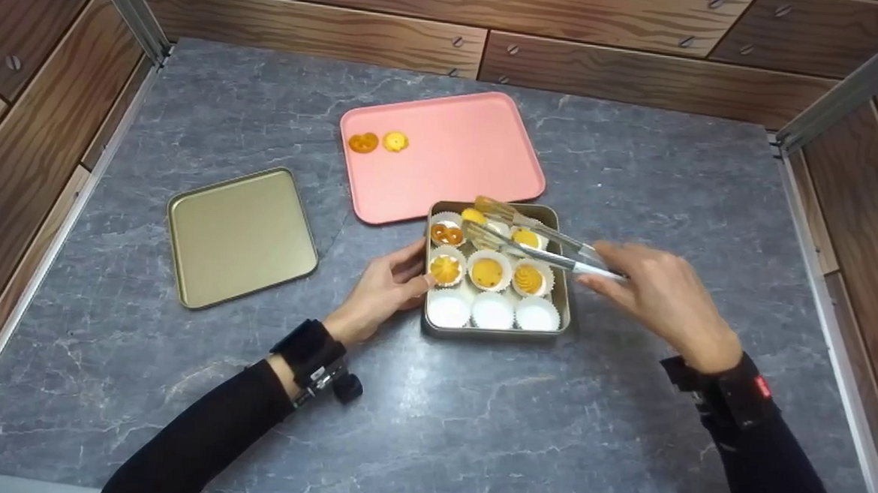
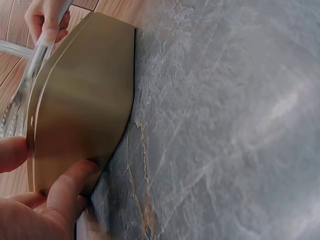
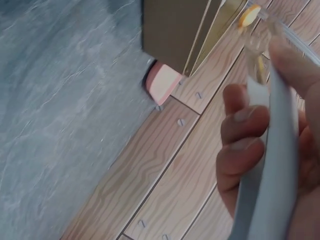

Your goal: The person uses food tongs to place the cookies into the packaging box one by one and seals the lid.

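Note:
My right hand [image 1: 658, 288] holds a pair of metal tongs [image 1: 545, 233] with amber-tinted tips. A yellow cookie [image 1: 474, 216] sits between the tips, over the back row of a rectangular gold tin [image 1: 564, 324]. In the right wrist view this cookie [image 3: 248, 16] shows at the tin's rim. At the tin's left wall, my left hand [image 1: 384, 292] grips the side, one digit at the rim and others against the outer wall. White paper cups fill the tin; the front-row cups [image 1: 493, 312] are bare, while the middle row and parts of the back row bear cookies.
Behind the tin lies a pink tray [image 1: 459, 142] with a pretzel-shaped cookie [image 1: 363, 142] and a yellow flower-shaped cookie [image 1: 395, 141] at its left. A gold lid [image 1: 244, 240] lies on the left. Wood-patterned walls [image 1: 390, 33] border the grey marbled surface.

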Available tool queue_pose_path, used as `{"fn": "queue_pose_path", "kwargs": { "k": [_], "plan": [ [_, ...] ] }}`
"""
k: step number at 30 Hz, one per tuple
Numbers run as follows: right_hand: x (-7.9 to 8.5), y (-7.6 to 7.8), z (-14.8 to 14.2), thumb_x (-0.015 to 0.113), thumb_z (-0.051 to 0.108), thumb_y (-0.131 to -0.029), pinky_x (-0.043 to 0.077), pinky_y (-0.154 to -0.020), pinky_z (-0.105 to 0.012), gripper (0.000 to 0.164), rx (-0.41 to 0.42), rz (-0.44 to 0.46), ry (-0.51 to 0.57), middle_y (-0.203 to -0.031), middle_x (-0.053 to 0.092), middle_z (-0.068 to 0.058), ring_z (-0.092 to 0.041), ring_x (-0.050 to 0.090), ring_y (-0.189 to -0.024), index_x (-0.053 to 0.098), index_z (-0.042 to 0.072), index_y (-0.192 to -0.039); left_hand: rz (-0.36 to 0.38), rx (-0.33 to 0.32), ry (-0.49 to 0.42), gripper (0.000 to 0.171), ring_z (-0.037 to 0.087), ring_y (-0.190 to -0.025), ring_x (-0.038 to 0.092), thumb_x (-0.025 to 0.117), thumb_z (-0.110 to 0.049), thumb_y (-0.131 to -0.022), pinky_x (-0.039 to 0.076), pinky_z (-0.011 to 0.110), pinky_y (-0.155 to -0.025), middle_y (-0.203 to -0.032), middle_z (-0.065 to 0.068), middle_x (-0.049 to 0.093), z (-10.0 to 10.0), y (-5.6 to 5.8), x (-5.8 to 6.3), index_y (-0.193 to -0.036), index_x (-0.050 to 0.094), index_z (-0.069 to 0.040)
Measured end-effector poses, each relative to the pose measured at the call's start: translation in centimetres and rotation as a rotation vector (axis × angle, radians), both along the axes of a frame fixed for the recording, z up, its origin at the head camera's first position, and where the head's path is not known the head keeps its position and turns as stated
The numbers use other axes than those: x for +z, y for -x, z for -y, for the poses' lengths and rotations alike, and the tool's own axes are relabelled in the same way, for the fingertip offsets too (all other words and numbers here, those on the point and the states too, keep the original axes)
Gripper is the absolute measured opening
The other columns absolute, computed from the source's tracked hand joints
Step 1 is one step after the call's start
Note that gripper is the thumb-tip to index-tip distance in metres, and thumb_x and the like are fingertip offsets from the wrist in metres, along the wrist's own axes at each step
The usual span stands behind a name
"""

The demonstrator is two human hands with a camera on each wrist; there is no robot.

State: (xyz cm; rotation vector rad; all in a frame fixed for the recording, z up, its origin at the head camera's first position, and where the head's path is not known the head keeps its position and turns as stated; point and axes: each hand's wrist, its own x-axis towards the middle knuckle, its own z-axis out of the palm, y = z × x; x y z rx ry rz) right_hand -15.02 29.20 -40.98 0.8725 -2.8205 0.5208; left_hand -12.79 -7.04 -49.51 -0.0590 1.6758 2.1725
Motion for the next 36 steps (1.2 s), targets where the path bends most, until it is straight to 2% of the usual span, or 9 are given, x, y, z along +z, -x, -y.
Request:
{"fn": "queue_pose_path", "kwargs": {
  "k": [4, 8, 10, 14, 17, 20, 27, 32, 36],
  "plan": [
    [-0.4, -0.5, -0.6, 0.082, 0.032, -0.089, 0.063, -0.063, -0.046, 0.045, 0.032, -0.006, -0.01, -0.102, 0.077, -0.013, -0.026, 0.072, -0.076, 0.074, 0.009, -0.126, -0.02, 0.001, 0.016, 0.074, 0.034, -0.145, 0.044, 0.064, 0.003, -0.096, 0.054, 0.039, -0.108, -0.166, 0.019, 0.029, 0.0, -0.1, 0.1, -0.161, 0.029, -0.005],
    [-0.8, -0.9, -0.9, 0.083, 0.032, -0.088, 0.055, -0.053, -0.033, 0.043, 0.063, -0.016, -0.026, -0.089, 0.074, -0.002, -0.01, 0.059, -0.065, 0.075, 0.011, -0.125, -0.055, -0.004, 0.047, 0.073, 0.035, -0.146, 0.042, 0.064, 0.002, -0.097, 0.052, 0.036, -0.109, -0.167, 0.019, 0.028, 0.0, -0.1, 0.0, -0.161, 0.029, -0.003],
    [-0.9, -1.0, -1.1, 0.083, 0.033, -0.088, 0.052, -0.052, -0.029, 0.042, 0.077, -0.017, -0.037, -0.085, 0.071, 0.002, -0.007, 0.055, -0.063, 0.075, 0.013, -0.124, -0.077, -0.004, 0.077, 0.073, 0.036, -0.146, 0.042, 0.064, 0.001, -0.097, 0.051, 0.035, -0.11, -0.167, 0.019, 0.028, 0.0, -0.1, 0.1, -0.161, 0.03, -0.003],
    [-1.0, -1.3, -1.4, 0.083, 0.034, -0.087, 0.049, -0.051, -0.027, 0.043, 0.106, -0.023, -0.051, -0.083, 0.069, 0.004, -0.005, 0.052, -0.062, 0.076, 0.014, -0.124, -0.125, -0.007, 0.154, 0.072, 0.035, -0.146, 0.043, 0.066, -0.001, -0.096, 0.047, 0.032, -0.113, -0.166, 0.018, 0.03, 0.1, 0.0, 0.0, -0.16, 0.032, -0.003],
    [-1.2, -1.5, -1.5, 0.084, 0.034, -0.086, 0.05, -0.05, -0.026, 0.044, 0.13, -0.027, -0.055, -0.084, 0.069, 0.003, -0.005, 0.053, -0.062, 0.075, 0.012, -0.124, -0.137, -0.013, 0.172, 0.073, 0.034, -0.146, 0.043, 0.066, -0.002, -0.096, 0.046, 0.033, -0.114, -0.166, 0.018, 0.03, 0.2, 0.0, 0.0, -0.16, 0.031, -0.003],
    [-1.3, -1.8, -1.5, 0.085, 0.034, -0.085, 0.053, -0.052, -0.028, 0.045, 0.143, -0.02, -0.06, -0.087, 0.071, 0.002, -0.005, 0.055, -0.063, 0.075, 0.012, -0.124, -0.124, -0.013, 0.158, 0.073, 0.034, -0.146, 0.042, 0.066, -0.001, -0.097, 0.046, 0.033, -0.115, -0.166, 0.018, 0.03, 0.1, 0.0, 0.0, -0.16, 0.03, -0.003],
    [-1.2, -2.2, -1.1, 0.083, 0.04, -0.086, 0.05, -0.052, -0.024, 0.047, 0.158, 0.053, -0.098, -0.086, 0.069, 0.005, -0.004, 0.05, -0.061, 0.076, 0.016, -0.125, -0.106, 0.001, 0.136, 0.072, 0.034, -0.146, 0.042, 0.066, 0.0, -0.097, 0.046, 0.032, -0.114, -0.165, 0.019, 0.031, 0.0, 0.0, -0.1, -0.159, 0.031, -0.001],
    [-1.1, -2.3, -0.7, 0.085, 0.039, -0.085, 0.052, -0.053, -0.024, 0.047, 0.188, 0.064, -0.1, -0.088, 0.071, 0.005, -0.002, 0.051, -0.063, 0.076, 0.015, -0.124, -0.102, 0.002, 0.138, 0.073, 0.033, -0.146, 0.043, 0.067, -0.002, -0.096, 0.045, 0.033, -0.115, -0.166, 0.018, 0.03, 0.0, -0.1, -0.1, -0.16, 0.031, -0.002],
    [-0.9, -2.3, -0.3, 0.085, 0.039, -0.084, 0.048, -0.051, -0.022, 0.047, 0.198, 0.068, -0.117, -0.082, 0.063, 0.011, -0.001, 0.047, -0.06, 0.076, 0.016, -0.124, -0.105, 0.003, 0.142, 0.073, 0.034, -0.146, 0.043, 0.067, -0.002, -0.096, 0.045, 0.034, -0.115, -0.166, 0.018, 0.03, 0.0, -0.1, -0.2, -0.16, 0.031, -0.003]
  ]
}}
